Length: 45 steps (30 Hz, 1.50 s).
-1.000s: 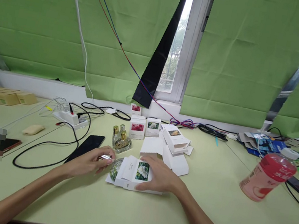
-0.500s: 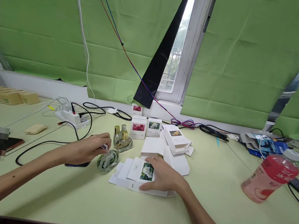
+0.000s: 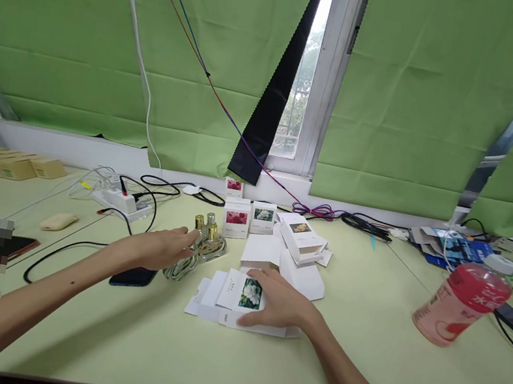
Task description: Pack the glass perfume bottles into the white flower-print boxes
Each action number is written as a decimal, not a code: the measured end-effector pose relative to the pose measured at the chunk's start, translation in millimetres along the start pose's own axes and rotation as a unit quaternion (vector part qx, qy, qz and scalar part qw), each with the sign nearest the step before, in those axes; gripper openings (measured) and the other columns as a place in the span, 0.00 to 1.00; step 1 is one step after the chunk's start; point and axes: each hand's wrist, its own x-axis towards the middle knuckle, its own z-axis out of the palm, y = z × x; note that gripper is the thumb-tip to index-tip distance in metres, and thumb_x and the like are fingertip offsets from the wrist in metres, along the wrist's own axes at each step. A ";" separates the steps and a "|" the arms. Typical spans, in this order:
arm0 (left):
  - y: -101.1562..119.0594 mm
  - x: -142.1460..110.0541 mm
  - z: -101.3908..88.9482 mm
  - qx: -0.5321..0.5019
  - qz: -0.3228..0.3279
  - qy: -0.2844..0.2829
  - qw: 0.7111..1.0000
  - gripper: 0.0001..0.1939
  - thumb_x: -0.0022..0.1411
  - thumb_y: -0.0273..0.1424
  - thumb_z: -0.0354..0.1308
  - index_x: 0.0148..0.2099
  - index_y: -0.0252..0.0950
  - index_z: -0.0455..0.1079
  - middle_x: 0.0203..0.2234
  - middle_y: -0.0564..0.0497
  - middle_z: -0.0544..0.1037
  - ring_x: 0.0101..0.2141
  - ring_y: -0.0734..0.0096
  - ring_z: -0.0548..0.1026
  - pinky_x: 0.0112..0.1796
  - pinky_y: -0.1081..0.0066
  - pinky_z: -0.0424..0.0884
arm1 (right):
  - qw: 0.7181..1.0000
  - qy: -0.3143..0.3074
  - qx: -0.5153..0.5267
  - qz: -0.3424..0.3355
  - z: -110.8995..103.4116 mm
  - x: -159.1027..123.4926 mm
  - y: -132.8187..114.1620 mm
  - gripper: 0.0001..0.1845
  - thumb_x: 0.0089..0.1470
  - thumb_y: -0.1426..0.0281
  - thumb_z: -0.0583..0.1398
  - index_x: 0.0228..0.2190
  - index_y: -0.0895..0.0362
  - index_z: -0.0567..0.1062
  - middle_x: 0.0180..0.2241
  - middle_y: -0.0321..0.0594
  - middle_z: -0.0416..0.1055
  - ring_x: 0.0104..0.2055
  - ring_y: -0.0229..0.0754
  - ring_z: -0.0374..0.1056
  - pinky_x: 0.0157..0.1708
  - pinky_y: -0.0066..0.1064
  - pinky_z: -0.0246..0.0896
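My left hand (image 3: 171,250) is over a clear glass perfume bottle (image 3: 181,267), fingers closed about its top, which they hide. Just beyond stand other perfume bottles (image 3: 213,247) with gold and silver caps, close to my fingertips. With thumb and fingers apart around it, my right hand (image 3: 278,300) grips a white carton (image 3: 230,290) with a white-flower picture, lying on the table. Loose white flaps (image 3: 203,302) stick out at its left end. Behind the right hand are an open white box (image 3: 262,250) and white packaging pieces.
Small flower-print boxes (image 3: 236,218) stand at the back, beside a tilted open box (image 3: 300,239). A pink drink bottle (image 3: 463,301) is on the right. A phone (image 3: 132,277), cables and a power strip (image 3: 123,201) lie on the left.
My left hand has moved slightly away from me, its fingers stretching farther forward. The glass bottle under it has shifted back toward the other bottles. My right hand stays on the carton.
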 end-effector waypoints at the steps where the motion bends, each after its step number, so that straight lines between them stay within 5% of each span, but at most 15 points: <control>1: 0.9 -0.1 3.0 0.004 0.002 0.013 1.000 0.14 0.67 0.38 0.42 0.45 0.36 0.65 0.37 0.41 0.73 0.35 0.55 0.76 0.38 0.62 0.68 | 1.000 0.001 0.001 -0.001 0.1 -0.1 -0.1 0.53 0.41 0.46 0.67 0.62 0.57 0.61 0.58 0.55 0.62 0.59 0.59 0.59 0.54 0.48 0.60; 13: 19.9 -0.3 28.2 0.070 -0.080 0.134 0.985 0.13 0.69 0.32 0.37 0.47 0.34 0.60 0.41 0.40 0.67 0.27 0.61 0.74 0.31 0.62 0.67 | 1.000 0.013 0.002 0.010 3.9 1.3 -4.3 0.55 0.39 0.45 0.68 0.63 0.57 0.60 0.58 0.55 0.62 0.60 0.61 0.59 0.55 0.50 0.60; 17: 21.3 6.5 36.6 0.014 -0.099 0.201 0.974 0.12 0.70 0.33 0.39 0.49 0.35 0.60 0.41 0.42 0.67 0.28 0.63 0.74 0.31 0.64 0.69 | 0.999 0.029 0.012 0.013 5.1 1.1 -5.1 0.54 0.39 0.47 0.69 0.63 0.55 0.61 0.60 0.54 0.62 0.60 0.60 0.60 0.55 0.49 0.60; 24: 50.3 -22.4 45.5 -0.111 -0.166 0.398 0.896 0.24 0.68 0.47 0.44 0.54 0.34 0.60 0.50 0.35 0.66 0.36 0.54 0.75 0.34 0.60 0.71 | 0.993 0.105 0.056 0.011 3.0 1.6 -6.1 0.56 0.39 0.45 0.69 0.63 0.54 0.60 0.58 0.50 0.63 0.59 0.57 0.61 0.58 0.47 0.56; 27: 73.6 -31.2 56.4 -0.301 -0.142 0.322 0.886 0.25 0.61 0.54 0.50 0.45 0.37 0.64 0.36 0.44 0.75 0.28 0.62 0.74 0.30 0.65 0.71 | 0.988 0.140 0.061 0.012 1.8 1.6 -11.8 0.57 0.38 0.45 0.69 0.63 0.55 0.58 0.57 0.50 0.64 0.57 0.57 0.63 0.57 0.47 0.57; 30: 89.1 -27.0 65.0 -0.511 -0.110 0.183 0.832 0.26 0.59 0.57 0.52 0.38 0.38 0.65 0.19 0.54 0.69 0.18 0.70 0.66 0.19 0.71 0.63 | 0.987 0.153 0.056 -0.006 1.9 0.5 -17.1 0.57 0.38 0.48 0.70 0.65 0.54 0.56 0.57 0.49 0.63 0.57 0.57 0.63 0.55 0.46 0.59; 32: 91.6 -22.7 61.2 -0.568 -0.094 0.172 0.799 0.25 0.57 0.56 0.56 0.32 0.38 0.65 0.15 0.55 0.66 0.16 0.74 0.62 0.17 0.73 0.58 | 0.987 0.153 0.051 -0.019 1.2 -1.5 -18.4 0.58 0.39 0.49 0.70 0.65 0.53 0.54 0.60 0.50 0.62 0.60 0.57 0.60 0.56 0.46 0.58; 34: 87.8 -22.6 47.5 -0.567 -0.099 0.235 0.783 0.24 0.54 0.53 0.61 0.28 0.37 0.65 0.14 0.55 0.65 0.16 0.76 0.60 0.17 0.75 0.55 | 0.986 0.160 0.040 -0.025 -2.3 -5.2 -17.5 0.59 0.38 0.50 0.71 0.66 0.53 0.53 0.62 0.50 0.60 0.63 0.58 0.58 0.57 0.46 0.57; 36: 79.9 -28.6 27.2 -0.549 -0.123 0.330 0.758 0.21 0.53 0.49 0.63 0.26 0.36 0.65 0.14 0.56 0.65 0.16 0.76 0.60 0.17 0.75 0.54 | 0.984 0.174 0.023 -0.016 -10.5 -10.2 -14.7 0.60 0.36 0.52 0.72 0.65 0.53 0.55 0.61 0.50 0.62 0.62 0.59 0.59 0.56 0.45 0.58; 40: 66.8 -45.0 -5.3 -0.536 -0.166 0.501 0.659 0.18 0.53 0.43 0.65 0.27 0.36 0.65 0.13 0.59 0.63 0.16 0.79 0.57 0.15 0.78 0.52 | 0.966 0.253 0.011 0.060 -45.6 -15.2 0.2 0.53 0.36 0.59 0.73 0.61 0.53 0.61 0.50 0.47 0.73 0.52 0.56 0.69 0.49 0.42 0.63; 42: 69.5 -41.7 -7.7 -0.559 -0.140 0.485 0.657 0.18 0.54 0.43 0.65 0.28 0.36 0.64 0.12 0.60 0.61 0.15 0.80 0.55 0.15 0.78 0.51 | 0.938 0.332 0.018 0.099 -69.6 -8.4 14.0 0.44 0.39 0.62 0.72 0.57 0.55 0.64 0.46 0.46 0.75 0.48 0.53 0.71 0.47 0.40 0.64; 45: 87.7 -9.4 2.1 -0.610 -0.079 0.390 0.685 0.17 0.58 0.43 0.62 0.30 0.37 0.64 0.12 0.60 0.63 0.13 0.80 0.58 0.15 0.77 0.52 | 0.901 0.412 0.007 0.138 -101.9 14.9 40.6 0.29 0.43 0.64 0.69 0.47 0.57 0.71 0.45 0.46 0.76 0.47 0.52 0.71 0.46 0.38 0.64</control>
